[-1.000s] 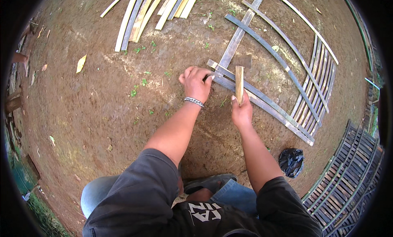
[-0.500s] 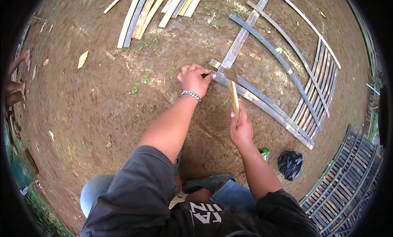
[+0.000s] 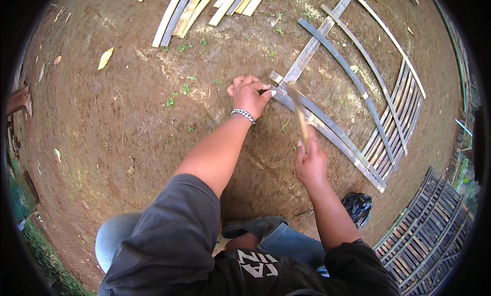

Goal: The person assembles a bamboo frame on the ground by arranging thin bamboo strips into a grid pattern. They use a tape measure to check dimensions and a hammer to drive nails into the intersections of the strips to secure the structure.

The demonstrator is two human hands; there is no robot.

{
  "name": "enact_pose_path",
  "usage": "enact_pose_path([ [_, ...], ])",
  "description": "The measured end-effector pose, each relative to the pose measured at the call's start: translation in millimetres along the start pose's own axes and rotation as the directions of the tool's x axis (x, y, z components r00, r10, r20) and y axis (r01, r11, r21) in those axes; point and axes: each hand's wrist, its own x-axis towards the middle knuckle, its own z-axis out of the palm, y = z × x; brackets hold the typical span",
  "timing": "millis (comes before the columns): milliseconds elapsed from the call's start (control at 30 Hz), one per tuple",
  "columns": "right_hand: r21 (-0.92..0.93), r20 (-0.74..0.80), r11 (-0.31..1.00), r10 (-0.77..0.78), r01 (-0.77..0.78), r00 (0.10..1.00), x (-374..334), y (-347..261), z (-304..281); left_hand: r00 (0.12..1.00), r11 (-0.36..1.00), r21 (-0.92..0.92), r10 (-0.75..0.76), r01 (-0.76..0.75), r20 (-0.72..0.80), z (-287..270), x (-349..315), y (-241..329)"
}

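Observation:
My left hand [image 3: 249,97], a chain bracelet on its wrist, pinches the near left end of a long bamboo slat [image 3: 335,136]. Any small thing between the fingertips is hidden. My right hand [image 3: 311,162] is closed round the wooden handle of a hammer [image 3: 300,119]. Motion blurs the hammer, whose head appears above the slat just right of my left fingers. A second slat lies alongside the pinched one. Both cross a flat crosspiece [image 3: 305,55] at their left end and reach a row of thin strips [image 3: 376,155] at their right.
More curved slats [image 3: 353,73] lie across the crosspiece farther off. Loose bamboo strips [image 3: 176,17] rest on the dirt at the far left. A black plastic bag [image 3: 358,208] sits beside my right forearm, near a slatted panel [image 3: 422,234]. Someone's foot [image 3: 20,100] shows at the left edge.
The hammer has shifted in my right hand's swing and is now blurred. My left hand keeps its place at the slat's end. The whole view has moved slightly.

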Motion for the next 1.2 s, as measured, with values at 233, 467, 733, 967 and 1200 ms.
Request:
enact_pose_path([
  [233,0.117,-0.054,0.993,-0.013,0.02,0.998,-11.6,1.8,-9.0,1.0,0.999,-0.033,-0.016,0.016,0.0,-0.5,0.5,-0.2],
  [467,0.338,-0.08,0.91,0.282,-0.24,0.956,9.9,34.5,4.9,0.998,0.999,-0.022,-0.029,0.03,0.049,-5.0,-1.2,6.4],
  [733,0.348,-0.119,0.86,0.437,-0.374,0.892,81.9,61.8,30.3,0.996,0.992,0.095,0.084,-0.084,0.002,-3.9,-1.5,19.4],
  [967,0.37,-0.138,0.838,0.476,-0.401,0.868,86.0,49.1,20.5,0.934,0.915,0.192,0.338,-0.354,0.114,-9.8,3.0,33.0],
  [1200,0.28,-0.162,0.88,0.436,-0.383,0.885,77.4,49.4,27.7,0.882,0.877,0.164,0.41,-0.451,0.232,-10.9,11.1,33.3],
])
